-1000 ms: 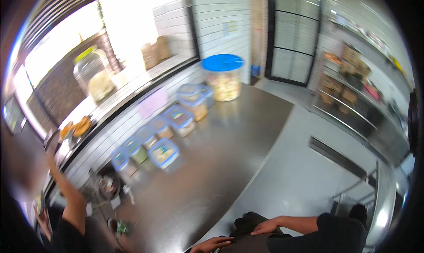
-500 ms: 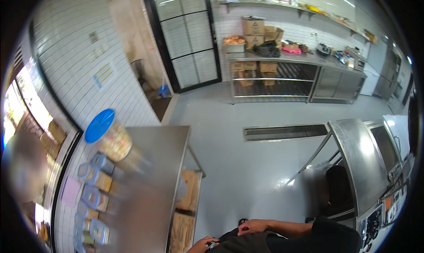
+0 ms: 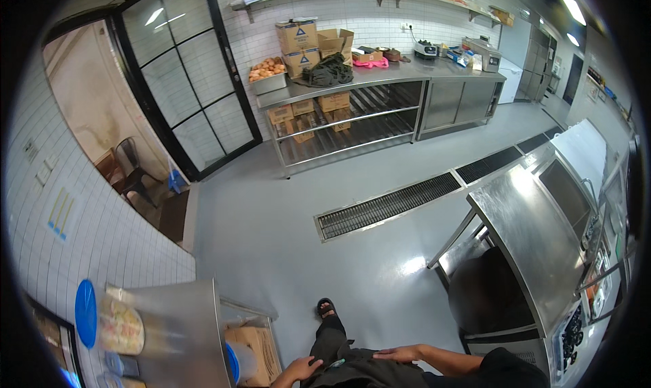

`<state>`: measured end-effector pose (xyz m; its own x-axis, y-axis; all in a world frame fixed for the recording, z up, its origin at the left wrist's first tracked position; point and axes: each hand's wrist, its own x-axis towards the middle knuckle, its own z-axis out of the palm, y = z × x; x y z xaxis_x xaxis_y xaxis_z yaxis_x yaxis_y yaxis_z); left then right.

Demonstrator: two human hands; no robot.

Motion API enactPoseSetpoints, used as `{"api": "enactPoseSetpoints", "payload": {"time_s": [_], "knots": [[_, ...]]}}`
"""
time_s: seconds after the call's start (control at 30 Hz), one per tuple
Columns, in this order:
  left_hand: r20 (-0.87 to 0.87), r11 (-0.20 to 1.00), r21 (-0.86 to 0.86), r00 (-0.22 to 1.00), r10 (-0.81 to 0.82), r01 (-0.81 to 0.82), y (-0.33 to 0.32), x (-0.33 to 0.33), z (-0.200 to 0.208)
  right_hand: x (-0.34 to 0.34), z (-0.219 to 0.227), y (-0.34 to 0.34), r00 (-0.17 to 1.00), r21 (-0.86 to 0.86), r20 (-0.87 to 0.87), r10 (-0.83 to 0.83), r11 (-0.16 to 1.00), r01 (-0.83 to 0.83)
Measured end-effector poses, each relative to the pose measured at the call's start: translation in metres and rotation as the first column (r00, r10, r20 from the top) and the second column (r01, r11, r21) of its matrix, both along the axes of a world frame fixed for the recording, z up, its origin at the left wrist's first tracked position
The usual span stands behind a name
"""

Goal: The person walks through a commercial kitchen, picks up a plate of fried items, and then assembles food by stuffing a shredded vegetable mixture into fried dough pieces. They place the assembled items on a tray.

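Observation:
At the lower edge, my left hand (image 3: 303,368) rests against the dark cloth at my waist, its fingers stretched toward the middle. Across from it, my right hand (image 3: 400,353) lies on the dark apron (image 3: 369,373) with the fingers extended and fairly flat. Neither hand shows an object in it. Between them a small pale green item (image 3: 337,363) shows on the cloth, too small to name. One sandalled foot (image 3: 326,308) is out in front on the grey floor.
A steel table (image 3: 173,327) with a blue-lidded tub (image 3: 122,327) stands at near left. A steel counter (image 3: 393,76) bears boxes (image 3: 297,37) and a tray of eggs (image 3: 268,69). A floor drain (image 3: 390,205) crosses ahead; another steel table (image 3: 525,215) stands right.
My view has swung left and I have moved forward, past the left table. One foot now shows ahead. My right hand's fingers have gone from bent to stretched on the apron.

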<state>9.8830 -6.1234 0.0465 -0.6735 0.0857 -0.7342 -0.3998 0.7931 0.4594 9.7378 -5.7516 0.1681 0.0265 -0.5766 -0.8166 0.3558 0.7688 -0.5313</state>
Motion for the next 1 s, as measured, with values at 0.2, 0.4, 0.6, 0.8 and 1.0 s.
{"api": "enactPoseSetpoints", "payload": {"time_s": [0.2,0.4,0.6,0.8,1.0], "knots": [[-0.071,0.982,-0.055,0.98,-0.186,0.182,-0.075,-0.218,0.034,-0.136,-0.015,-0.059,0.958,-0.111,-0.116,-0.264,0.962,0.251],[-0.167,0.968,0.004,0.954,-0.248,0.252,-0.104,-0.417,0.081,-0.244,-0.057,-0.066,0.66,0.08,-0.493,-0.567,0.726,0.683],[-0.309,0.969,0.155,0.941,-0.137,0.192,-0.074,-0.629,0.093,-0.375,-0.125,-0.058,0.613,0.005,-0.297,-0.732,0.641,0.768],[-0.313,0.971,0.177,0.944,-0.099,0.161,-0.026,-0.801,0.098,-0.592,-0.148,-0.016,0.729,0.032,-0.378,-0.571,0.779,0.626],[-0.262,0.984,0.177,0.964,0.037,0.01,-0.034,-0.938,0.096,-0.768,-0.123,0.007,0.647,0.053,-0.569,-0.507,0.763,0.644]]}}
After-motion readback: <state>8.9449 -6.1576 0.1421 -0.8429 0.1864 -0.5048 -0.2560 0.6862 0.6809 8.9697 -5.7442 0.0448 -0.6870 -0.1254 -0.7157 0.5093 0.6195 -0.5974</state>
